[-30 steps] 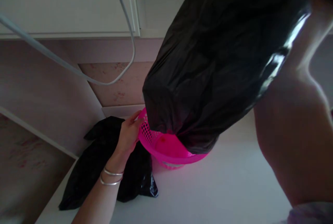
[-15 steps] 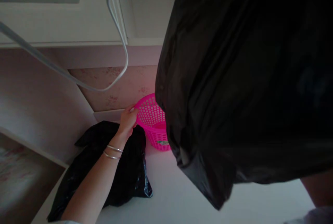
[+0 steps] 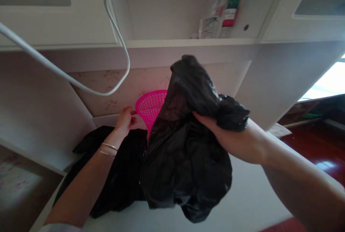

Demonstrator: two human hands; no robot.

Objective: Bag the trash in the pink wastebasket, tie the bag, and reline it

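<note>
Right hand [image 3: 215, 126] has a fistful of a crumpled black plastic bag [image 3: 185, 153], fingers closed around the bunched-up top of it. The bag is held up in the air over the white tabletop [image 3: 242, 199], hanging down in a loose, wrinkly lump, and part of it sticks up above the grip too. It's in front of the pink basket [image 3: 151, 108] from this angle, so it covers the basket's right side.

Left hand [image 3: 124, 119] is over at the basket's left rim, fingertips at the edge; can't really tell if it's actually pinching the rim or just touching it. Fingers look loosely curled, not a fist. Two thin silver bangles [image 3: 107, 149] sit on that wrist.

The basket is a hot pink perforated plastic one, standing upright near the back edge of the tabletop, close to the wall. Just left of it, under the left forearm, a second black bag [image 3: 118, 178] lies flat and spread out on the tabletop toward the left edge.

A white cable [image 3: 118, 41] loops down from above on the left, and there's a shelf [image 3: 188, 42] overhead with some packages [image 3: 218, 5] on it.
</note>
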